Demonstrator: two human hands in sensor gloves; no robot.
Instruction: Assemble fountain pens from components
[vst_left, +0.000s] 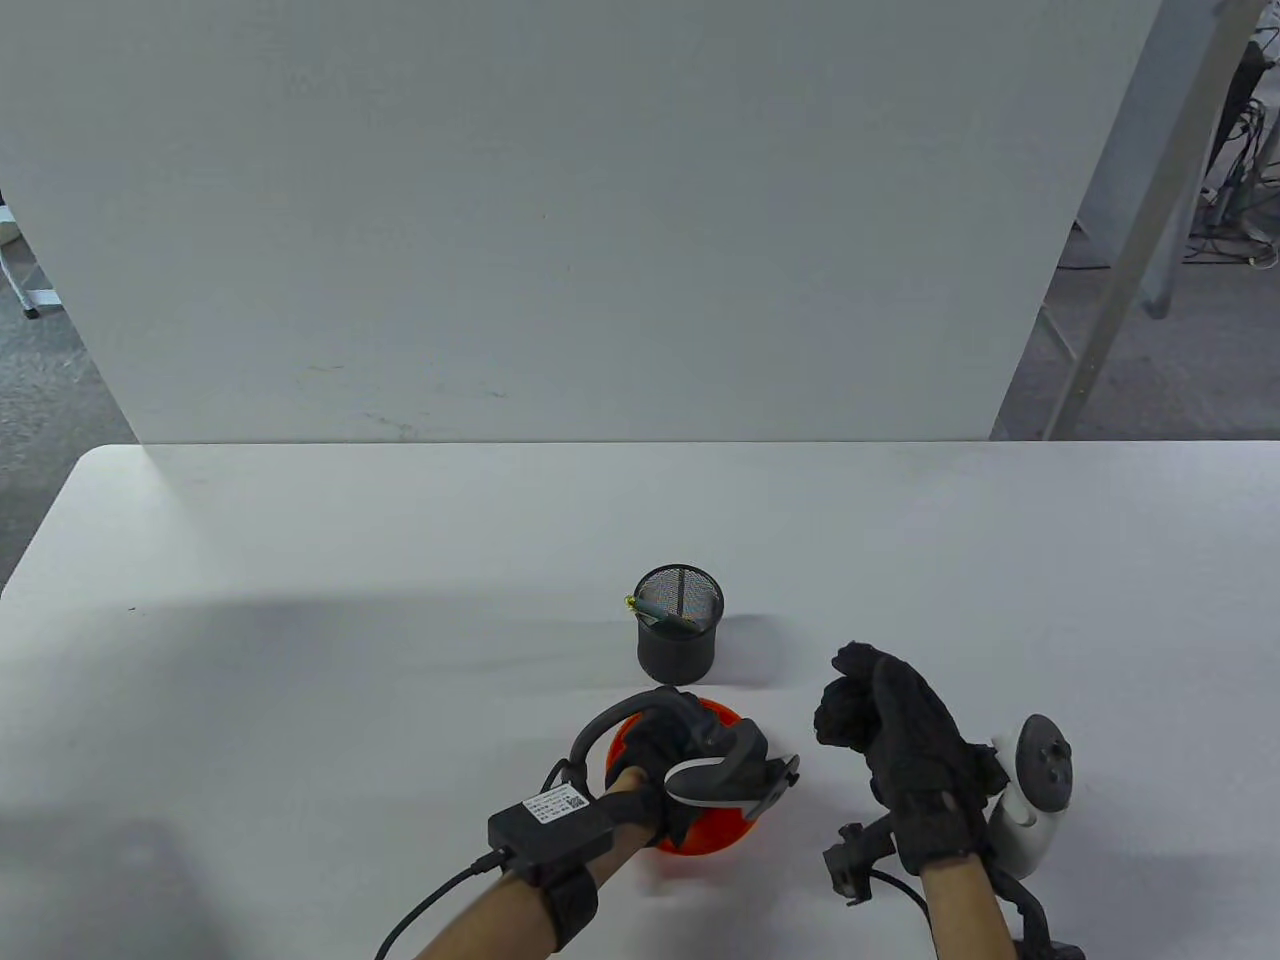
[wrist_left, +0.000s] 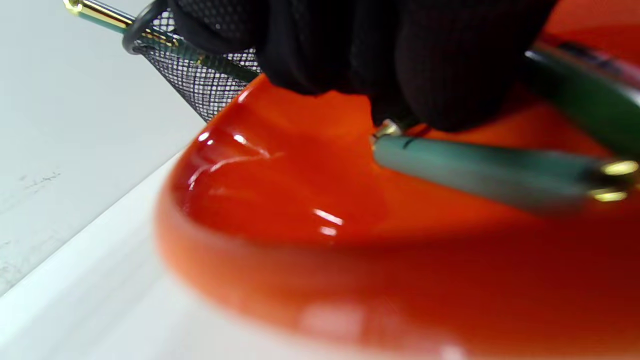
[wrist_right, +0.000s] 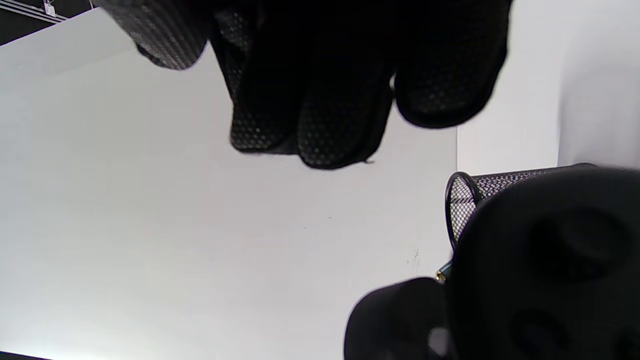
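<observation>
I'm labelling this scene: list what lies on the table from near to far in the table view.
Left hand over the red bowl → right hand → black mesh pen cup holding a green pen.

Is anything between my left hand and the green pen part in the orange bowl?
Nothing visible: the left hand is already down in the orange bowl, its fingertips right at the green pen part.

I've got the mesh pen holder (vst_left: 678, 622) just behind the bowl (vst_left: 716, 838), one pen (vst_left: 655, 611) leaning in it, pen parts (wrist_left: 480, 170) lying in the bowl
</observation>
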